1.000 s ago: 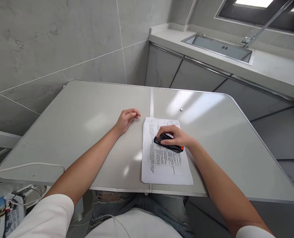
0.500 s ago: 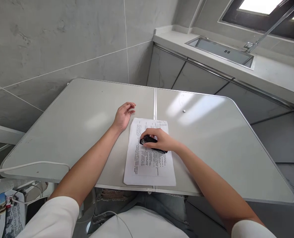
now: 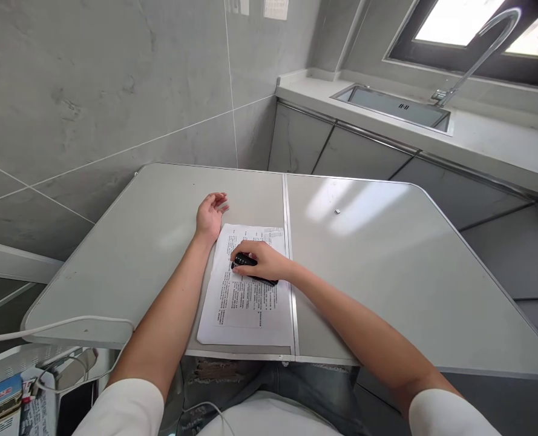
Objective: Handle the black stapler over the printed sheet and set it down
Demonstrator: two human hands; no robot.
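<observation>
Printed paper sheets lie stacked on the light grey folding table, just left of its middle seam. My right hand is wrapped around a black stapler resting on the upper part of the sheets. The palm and fingers cover part of the stapler. Beside the top left corner of the paper, my left hand rests on its edge, its fingers loosely curled and apart. It holds nothing.
A tiny pale piece lies on the right half of the table. A white cable crosses the left front corner, above a rack with printed papers. Behind are a tiled wall and a counter with a sink.
The paper, with my right hand and the stapler on it, has slid left off the seam. My left hand has shifted left too. The view has tilted upward slightly.
</observation>
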